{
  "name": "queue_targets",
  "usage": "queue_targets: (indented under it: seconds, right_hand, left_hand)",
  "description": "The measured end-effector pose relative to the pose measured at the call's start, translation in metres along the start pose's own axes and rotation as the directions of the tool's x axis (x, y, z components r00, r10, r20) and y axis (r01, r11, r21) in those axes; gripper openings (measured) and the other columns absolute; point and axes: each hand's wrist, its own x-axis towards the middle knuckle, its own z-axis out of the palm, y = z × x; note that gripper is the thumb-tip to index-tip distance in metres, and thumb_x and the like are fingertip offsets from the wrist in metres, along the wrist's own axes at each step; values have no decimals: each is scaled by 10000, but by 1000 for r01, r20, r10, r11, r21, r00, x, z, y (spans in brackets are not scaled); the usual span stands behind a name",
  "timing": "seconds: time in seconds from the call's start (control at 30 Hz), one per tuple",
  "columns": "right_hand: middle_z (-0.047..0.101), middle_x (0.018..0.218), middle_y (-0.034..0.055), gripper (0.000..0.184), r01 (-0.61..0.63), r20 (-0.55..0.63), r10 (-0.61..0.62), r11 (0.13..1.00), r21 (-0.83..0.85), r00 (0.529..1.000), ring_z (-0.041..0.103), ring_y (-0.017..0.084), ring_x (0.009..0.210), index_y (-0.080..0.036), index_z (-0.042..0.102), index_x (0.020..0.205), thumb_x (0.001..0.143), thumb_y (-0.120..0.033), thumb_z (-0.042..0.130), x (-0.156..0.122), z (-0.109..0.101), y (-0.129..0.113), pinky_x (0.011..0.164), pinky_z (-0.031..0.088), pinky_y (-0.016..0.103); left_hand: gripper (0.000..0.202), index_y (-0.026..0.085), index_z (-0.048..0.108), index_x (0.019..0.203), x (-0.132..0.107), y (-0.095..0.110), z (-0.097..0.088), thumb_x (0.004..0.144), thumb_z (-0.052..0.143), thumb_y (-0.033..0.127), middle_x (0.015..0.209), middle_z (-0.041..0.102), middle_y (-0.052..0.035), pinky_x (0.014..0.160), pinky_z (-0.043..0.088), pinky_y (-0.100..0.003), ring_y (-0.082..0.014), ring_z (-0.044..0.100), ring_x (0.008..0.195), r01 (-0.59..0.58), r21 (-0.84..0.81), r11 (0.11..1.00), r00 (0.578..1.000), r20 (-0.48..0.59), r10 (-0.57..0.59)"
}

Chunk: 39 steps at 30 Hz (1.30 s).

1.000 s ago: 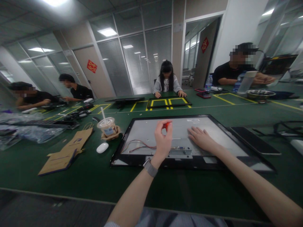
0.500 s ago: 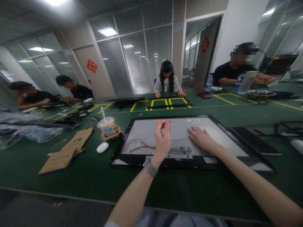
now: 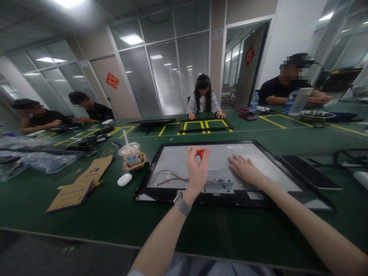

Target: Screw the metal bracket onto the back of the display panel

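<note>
A flat display panel (image 3: 172, 157) with a grey metal back and black frame lies face down before me. My left hand (image 3: 197, 166), with a watch on its wrist, is raised over its middle. Thumb and fingers pinch an orange screwdriver handle (image 3: 202, 155); most of the tool is hidden by the hand. Below the hand is a metal bracket (image 3: 220, 187) with connectors, and thin wires (image 3: 169, 177) run off to the left. Flat on the right part of the panel's back, my right hand (image 3: 247, 168) rests with fingers spread.
Left of the panel stand a drink cup (image 3: 130, 154), a white mouse-shaped case (image 3: 124, 179) and a paper bag (image 3: 86, 182). A black phone-like slab (image 3: 310, 171) lies at right. Across the green table a person (image 3: 203, 97) touches a black frame (image 3: 184, 130); other people sit at both sides.
The fingers of my left hand have turned a little around the handle, so more orange shows. My right hand stays where it was on the panel.
</note>
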Motion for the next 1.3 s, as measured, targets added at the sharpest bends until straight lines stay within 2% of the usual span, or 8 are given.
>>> queue_targets:
  seconds: [0.27,0.33,0.5,0.57,0.93,1.03,1.17,1.3]
  right_hand:
    - [423,1521,181,574,-1,-6,1,1000,-14,1000,371,353,1389,-166,444,1456,991,-383,186,-1,-1,-1,1073,341,596]
    - [419,1525,180,567,-6,2,6,1000,-14,1000,369,349,1392,-168,442,1458,991,-377,196,-1,-1,-2,1076,338,591]
    - [415,1530,167,574,-11,9,12,1000,-22,1000,363,353,1395,-174,434,1466,988,-381,192,0,0,-1,1074,341,589]
    - [420,1527,169,577,-9,4,9,1000,-17,1000,367,353,1393,-174,438,1464,986,-379,188,0,1,-1,1072,343,591]
    - [425,1524,162,575,-9,-8,9,1000,-19,1000,365,345,1395,-191,440,1467,991,-399,193,2,6,3,1079,337,586]
    - [432,1520,160,568,-7,-15,7,1000,-20,1000,371,346,1391,-193,449,1460,990,-393,201,2,6,2,1077,338,588]
    - [446,1509,160,557,-5,-27,4,1000,-21,1000,386,346,1381,-198,462,1447,988,-388,210,1,5,1,1069,347,590]
    - [438,1513,165,566,-2,-11,2,1000,-24,1000,386,346,1380,-179,452,1453,989,-386,201,0,2,0,1067,352,580]
  left_hand:
    - [280,192,628,907,-5,-4,1,996,439,378,814,636,-31,702,452,-254,-140,596,762,151,-131,980,988,55,-145]
    - [287,187,635,886,-5,-5,2,990,450,380,801,628,-29,710,451,-257,-140,592,763,148,-125,981,988,53,-142]
    - [207,178,614,756,-2,-4,2,872,655,345,820,550,-19,731,445,-262,-142,543,782,9,-40,999,1000,-8,-9]
    - [192,175,608,751,-1,-2,2,853,677,322,812,543,-14,721,441,-260,-139,536,768,-3,-30,1000,1000,-7,2]
    - [288,185,615,892,-5,-2,2,1005,411,353,761,617,-18,660,429,-252,-137,570,711,154,-128,980,988,34,-151]
    - [290,183,617,836,-4,-2,2,991,449,360,766,595,-19,693,442,-260,-144,580,749,99,-83,992,995,11,-98]
    - [224,181,576,735,-2,0,2,893,632,330,818,538,-14,760,439,-271,-144,540,798,-33,2,999,998,-52,33]
    - [231,178,564,716,-2,1,1,895,629,309,772,499,0,717,422,-263,-136,503,742,-13,38,999,998,-64,16]
